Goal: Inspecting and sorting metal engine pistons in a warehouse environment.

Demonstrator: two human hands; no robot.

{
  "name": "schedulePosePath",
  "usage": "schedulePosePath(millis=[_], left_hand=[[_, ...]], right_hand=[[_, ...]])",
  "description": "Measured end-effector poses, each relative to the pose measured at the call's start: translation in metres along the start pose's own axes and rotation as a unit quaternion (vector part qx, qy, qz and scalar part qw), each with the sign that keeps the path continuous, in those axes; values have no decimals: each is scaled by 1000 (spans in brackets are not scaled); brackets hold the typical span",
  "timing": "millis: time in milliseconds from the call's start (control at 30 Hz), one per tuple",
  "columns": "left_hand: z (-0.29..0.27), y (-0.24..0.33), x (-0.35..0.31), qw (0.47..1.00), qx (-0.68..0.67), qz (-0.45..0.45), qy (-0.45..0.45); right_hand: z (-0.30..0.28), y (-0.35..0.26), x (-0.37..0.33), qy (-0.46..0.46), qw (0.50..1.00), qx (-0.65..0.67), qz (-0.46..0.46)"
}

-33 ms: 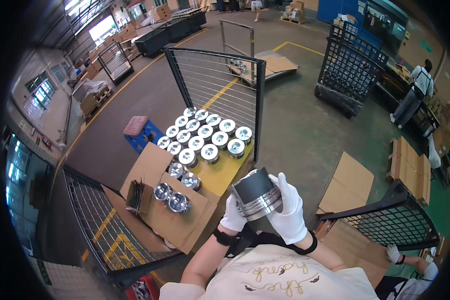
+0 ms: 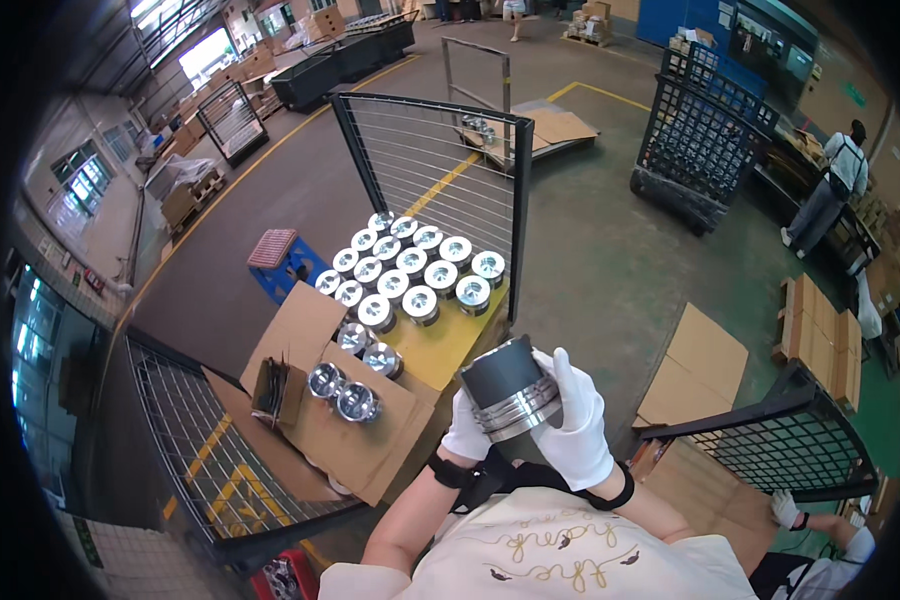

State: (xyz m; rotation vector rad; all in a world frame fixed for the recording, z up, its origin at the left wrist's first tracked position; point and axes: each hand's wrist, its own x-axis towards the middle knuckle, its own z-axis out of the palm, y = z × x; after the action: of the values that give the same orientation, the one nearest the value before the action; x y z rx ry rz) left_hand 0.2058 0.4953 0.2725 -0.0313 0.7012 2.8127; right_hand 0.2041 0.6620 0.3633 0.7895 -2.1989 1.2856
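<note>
Between my two white-gloved hands is a large engine piston [image 2: 506, 380], tilted, with its dark grey skirt upward and its bright ring grooves toward me. My left hand [image 2: 464, 432] grips its left side; most of those fingers are hidden behind it. My right hand [image 2: 576, 428] presses against the right side, thumb and fingers around the edge. Ahead and to the left, rows of shiny pistons [image 2: 421, 303] stand on a yellow board [image 2: 450, 345]. Two more pistons [image 2: 357, 402] rest nearer to me on a cardboard sheet [image 2: 390, 445].
A small open carton [image 2: 278, 393] with dark strips sits on the cardboard. Black mesh frames [image 2: 520, 220] border the pistons. A blue stool [image 2: 282, 268] is beyond on the left. At right, a co-worker's gloved hand [image 2: 785, 508] touches cardboard by another mesh frame [image 2: 790, 440]; another person [image 2: 838, 180] stands farther off.
</note>
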Motion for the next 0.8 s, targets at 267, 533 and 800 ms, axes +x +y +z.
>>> schedulePosePath(millis=[267,533,800], left_hand=[[9,3,0,994,-100,3,39],[79,4,-19,776,550,303,68],[67,29,-33,428,834,336,95]], right_hand=[[19,17,-33,-21,946,295,129],[25,41,-9,-34,479,773,414],[53,57,4,-68,427,779,454]])
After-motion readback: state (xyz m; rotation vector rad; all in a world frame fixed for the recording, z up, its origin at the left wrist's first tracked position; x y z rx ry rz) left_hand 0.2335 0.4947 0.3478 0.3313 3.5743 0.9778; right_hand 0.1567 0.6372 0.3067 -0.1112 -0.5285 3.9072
